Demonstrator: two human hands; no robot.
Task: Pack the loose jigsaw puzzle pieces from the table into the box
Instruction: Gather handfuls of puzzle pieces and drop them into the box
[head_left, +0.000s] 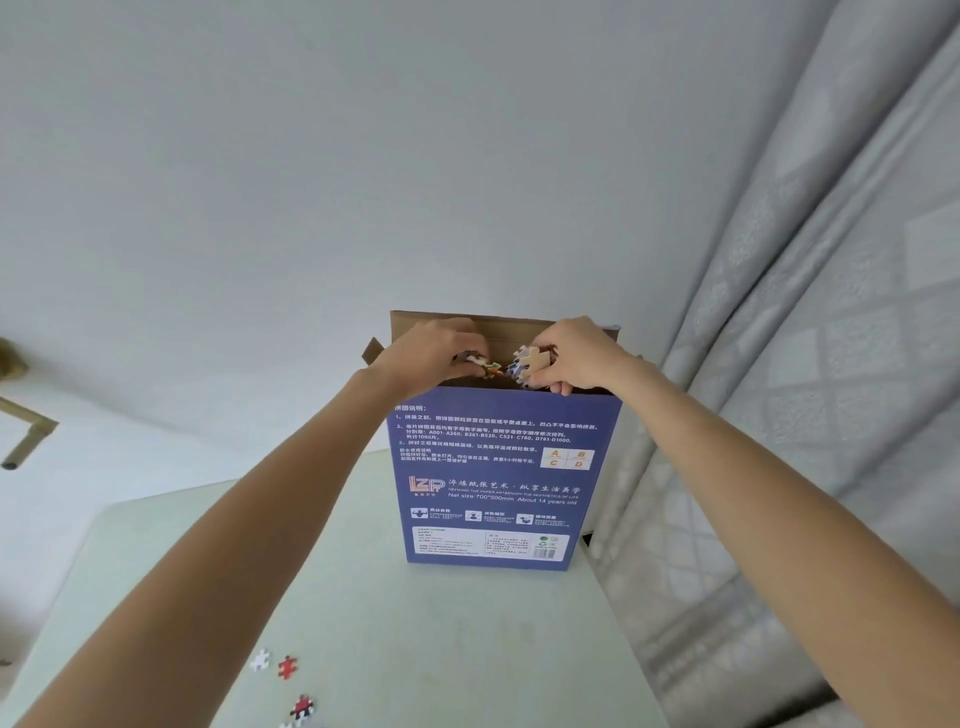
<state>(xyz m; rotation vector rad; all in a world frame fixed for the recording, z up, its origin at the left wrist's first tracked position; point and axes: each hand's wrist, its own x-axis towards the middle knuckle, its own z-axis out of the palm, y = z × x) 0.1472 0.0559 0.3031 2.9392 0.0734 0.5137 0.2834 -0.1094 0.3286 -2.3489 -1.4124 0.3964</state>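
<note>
- My box stood upright on its end at the middle of the frame, on the far part of the table, blue printed side toward me and its top flaps folded open.
- Both my hands were up at the open mouth of the box, just above its top edge.
- My left hand had its fingers curled around a small bunch of puzzle pieces, coloured edges poking out under the fingertips.
- My right hand pinched another cluster of pieces, their pale cardboard backs turned toward me, right over the opening.
- I judged I was in the middle of dropping these two handfuls in; neither had left my fingers yet.
- How much already lay inside the box I could not tell, since its inside was hidden from me.
- Work was still left: at the lower left of the frame a white piece and a red piece lay loose on the table, close together.
- Nearer the bottom edge sat another red piece, with what looked like more cut off by the frame.
- A curtain hung along the right side, just beside the box.
</note>
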